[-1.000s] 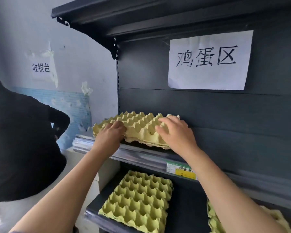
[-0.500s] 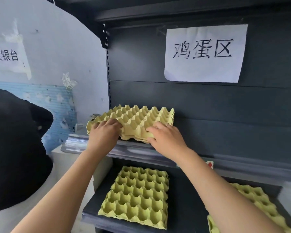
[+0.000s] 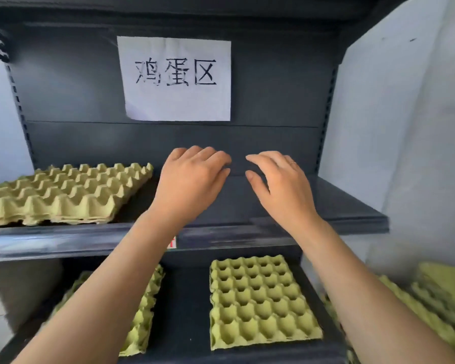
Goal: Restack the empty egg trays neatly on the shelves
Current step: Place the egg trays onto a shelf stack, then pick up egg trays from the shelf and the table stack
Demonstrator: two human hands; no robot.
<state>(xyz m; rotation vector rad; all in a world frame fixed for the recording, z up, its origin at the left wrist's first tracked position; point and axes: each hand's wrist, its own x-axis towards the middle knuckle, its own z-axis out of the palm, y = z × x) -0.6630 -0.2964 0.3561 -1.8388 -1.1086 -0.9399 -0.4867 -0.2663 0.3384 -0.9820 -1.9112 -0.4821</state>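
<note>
A small stack of yellow-green egg trays (image 3: 63, 193) rests on the left part of the upper shelf (image 3: 339, 206). My left hand (image 3: 192, 179) hovers over the bare shelf just right of that stack, fingers loosely curled, holding nothing. My right hand (image 3: 281, 185) is beside it, fingers apart and empty, a ring on one finger. On the lower shelf (image 3: 184, 311) lies a single tray (image 3: 260, 300) in the middle. Another tray (image 3: 145, 311) to its left is partly hidden by my left forearm. More trays (image 3: 431, 311) lie at the right, blurred.
A white paper sign (image 3: 177, 78) with black characters hangs on the dark back panel. A white wall (image 3: 405, 127) closes the shelf's right side. The upper shelf's front rail (image 3: 63, 243) carries a small label (image 3: 171, 243).
Both hands have let go of the tray stack on the upper shelf and moved right over the bare shelf. The view has swung right; the person in black is out of sight.
</note>
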